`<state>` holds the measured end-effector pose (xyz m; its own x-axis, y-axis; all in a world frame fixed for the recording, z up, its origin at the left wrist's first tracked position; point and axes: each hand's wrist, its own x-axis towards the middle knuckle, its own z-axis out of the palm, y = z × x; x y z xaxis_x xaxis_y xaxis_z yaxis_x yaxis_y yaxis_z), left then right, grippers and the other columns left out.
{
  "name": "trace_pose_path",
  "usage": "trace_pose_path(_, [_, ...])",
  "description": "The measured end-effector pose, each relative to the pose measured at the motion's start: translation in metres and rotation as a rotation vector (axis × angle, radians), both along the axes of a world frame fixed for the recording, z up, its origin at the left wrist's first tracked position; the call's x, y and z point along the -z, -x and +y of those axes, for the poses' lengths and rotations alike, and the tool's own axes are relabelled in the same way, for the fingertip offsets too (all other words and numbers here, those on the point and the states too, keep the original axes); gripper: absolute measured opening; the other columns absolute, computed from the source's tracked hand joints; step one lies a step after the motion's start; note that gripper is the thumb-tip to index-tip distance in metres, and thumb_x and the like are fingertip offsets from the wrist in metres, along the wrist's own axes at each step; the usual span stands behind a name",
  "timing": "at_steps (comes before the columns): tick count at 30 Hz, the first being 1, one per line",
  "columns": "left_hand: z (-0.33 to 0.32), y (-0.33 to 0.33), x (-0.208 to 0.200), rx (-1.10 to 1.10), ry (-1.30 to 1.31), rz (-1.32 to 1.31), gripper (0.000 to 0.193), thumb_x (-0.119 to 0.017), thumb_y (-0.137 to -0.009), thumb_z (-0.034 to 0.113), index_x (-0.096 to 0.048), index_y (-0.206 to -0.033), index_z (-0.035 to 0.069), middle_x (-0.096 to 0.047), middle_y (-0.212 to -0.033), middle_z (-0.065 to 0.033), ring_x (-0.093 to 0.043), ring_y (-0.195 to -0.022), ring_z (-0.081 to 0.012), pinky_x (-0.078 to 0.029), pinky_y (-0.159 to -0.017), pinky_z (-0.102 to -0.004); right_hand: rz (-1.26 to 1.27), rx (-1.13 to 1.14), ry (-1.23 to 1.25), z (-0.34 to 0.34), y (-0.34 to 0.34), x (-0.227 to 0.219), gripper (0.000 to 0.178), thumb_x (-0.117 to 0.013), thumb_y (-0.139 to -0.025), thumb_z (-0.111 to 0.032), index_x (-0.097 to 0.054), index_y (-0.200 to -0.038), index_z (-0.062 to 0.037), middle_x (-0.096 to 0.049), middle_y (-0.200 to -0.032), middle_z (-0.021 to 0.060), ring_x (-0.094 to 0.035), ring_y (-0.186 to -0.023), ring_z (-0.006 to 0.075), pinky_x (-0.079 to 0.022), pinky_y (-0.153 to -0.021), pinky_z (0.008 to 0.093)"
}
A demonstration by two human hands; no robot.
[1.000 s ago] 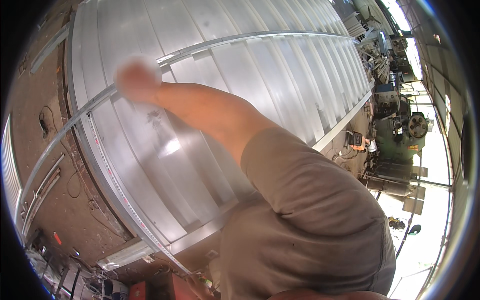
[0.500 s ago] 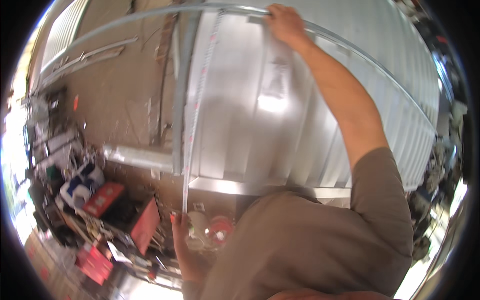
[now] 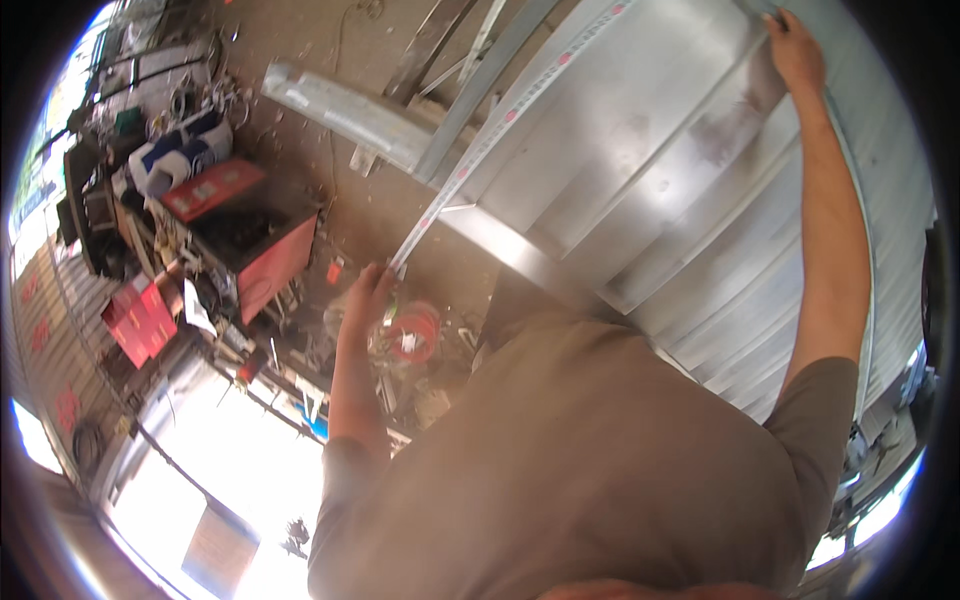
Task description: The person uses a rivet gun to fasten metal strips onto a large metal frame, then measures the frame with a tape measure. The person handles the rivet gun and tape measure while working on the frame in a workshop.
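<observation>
My left hand (image 3: 366, 297) is closed on the lower end of a white tape measure (image 3: 487, 152) with red marks. The tape runs taut up and right, out of view, along the left side of a ribbed silver metal sheet (image 3: 655, 120). Stretched out at the upper right, my right hand (image 3: 797, 58) is over the sheet beside a thin metal rail (image 3: 868, 235). Its fingers are bent around a small dark spot at their tips; what they hold is too blurred to make out.
Steel channels (image 3: 350, 115) lie left of the sheet on the brown ground. A red-sided box (image 3: 275, 268), a red carton (image 3: 138, 322) and a cluttered bench stand at the left. Below my left hand is a red round container (image 3: 415, 330).
The view has turned, so the sheet and tape now slant up to the right. My left hand still holds the tape's lower end. My right hand appears farther right.
</observation>
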<state>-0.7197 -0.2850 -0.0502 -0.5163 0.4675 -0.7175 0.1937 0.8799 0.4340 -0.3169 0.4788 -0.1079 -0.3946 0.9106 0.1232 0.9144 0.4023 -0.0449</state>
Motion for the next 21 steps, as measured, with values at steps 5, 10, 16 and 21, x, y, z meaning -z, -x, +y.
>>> trace_pose_path(5, [-0.004,-0.005,0.008,-0.1,-0.13,-0.115,0.02,-0.059,-0.108,0.021,-0.062,-0.105,0.001,-0.066,-0.089,-0.0023,-0.059,-0.083,-0.0099,-0.048,-0.075,-0.0289,0.002,0.046,0.044,0.005,-0.008,0.011,0.061,-0.048,-0.1,-0.064,-0.058,-0.147,-0.0257,-0.065,-0.142,0.005,-0.061,-0.13,0.0322,-0.05,-0.104,0.0446])
trace_pose_path(10, [-0.002,-0.007,0.012,-0.075,-0.146,-0.143,0.02,-0.058,-0.108,0.021,-0.062,-0.104,0.002,-0.063,-0.087,-0.0006,-0.057,-0.083,-0.009,-0.047,-0.077,-0.0277,-0.011,0.084,0.055,0.009,-0.002,0.012,0.063,-0.047,-0.1,-0.066,-0.057,-0.148,-0.0271,-0.065,-0.142,0.0045,-0.061,-0.13,0.032,-0.05,-0.105,0.0444])
trace_pose_path(16, [0.006,-0.01,0.008,-0.077,-0.111,-0.135,0.021,-0.058,-0.108,0.023,-0.061,-0.103,0.003,-0.063,-0.086,-0.0009,-0.056,-0.082,-0.0089,-0.047,-0.077,-0.0279,-0.029,0.064,0.034,0.007,0.003,0.005,0.062,-0.046,-0.101,-0.065,-0.057,-0.149,-0.0264,-0.064,-0.144,0.0052,-0.06,-0.132,0.0332,-0.049,-0.107,0.0451])
trace_pose_path(21, [0.011,-0.012,0.004,-0.077,-0.103,-0.127,0.022,-0.059,-0.108,0.024,-0.061,-0.102,0.003,-0.061,-0.085,0.0003,-0.054,-0.081,-0.009,-0.046,-0.077,-0.0274,-0.053,0.074,0.039,0.003,0.003,-0.002,0.062,-0.045,-0.102,-0.063,-0.056,-0.149,-0.0245,-0.062,-0.146,0.0066,-0.058,-0.134,0.0347,-0.048,-0.109,0.0462])
